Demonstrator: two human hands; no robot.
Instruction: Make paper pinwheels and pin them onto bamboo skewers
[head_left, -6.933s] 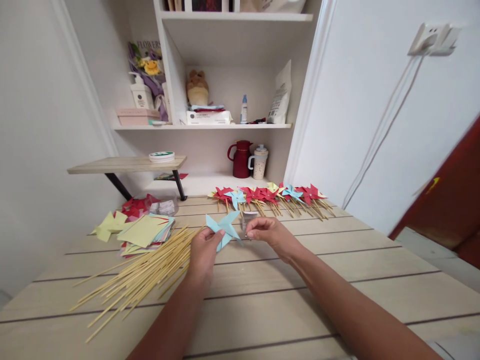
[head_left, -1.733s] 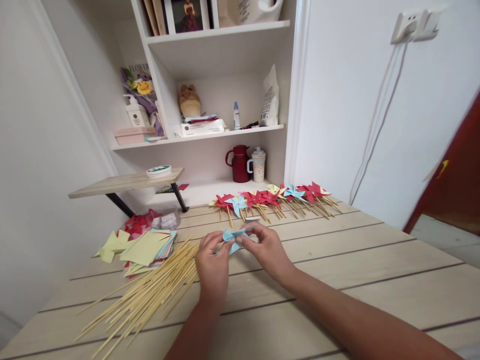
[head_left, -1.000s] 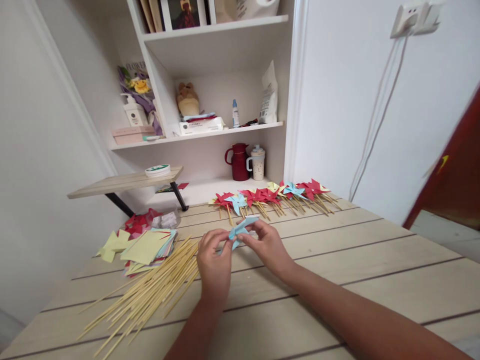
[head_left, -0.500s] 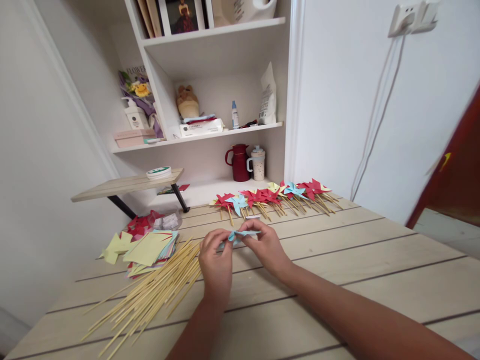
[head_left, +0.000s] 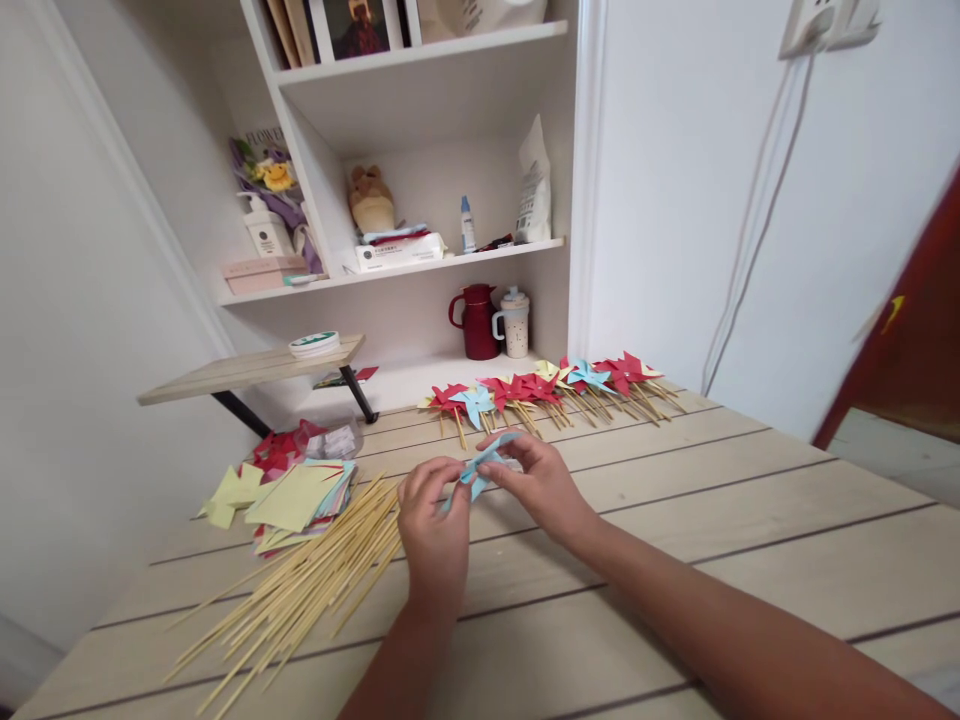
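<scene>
A light-blue paper pinwheel (head_left: 480,470), partly folded, is held just above the table between my two hands. My left hand (head_left: 433,510) pinches its left side with thumb and fingers. On its right side, my right hand (head_left: 536,485) grips a blade, the thumb near the pinwheel's middle. My fingers hide part of the folds. To the left of my left hand lies a loose bundle of thin wooden sticks (head_left: 315,580). Beyond them is a stack of coloured paper squares (head_left: 292,498), a pale yellow one on top.
Finished pinwheels on sticks (head_left: 525,392) lie in a row along the table's back edge. A small raised stand (head_left: 255,372) and a clear plastic bag (head_left: 334,442) are at the back left. Behind, a shelf holds a dark red jug (head_left: 478,325) and a speckled cup (head_left: 515,325).
My right hand has lifted and turned the blue paper's right blade, so it now tilts upward. My left hand keeps its pinch nearly in place. The view has shifted slightly.
</scene>
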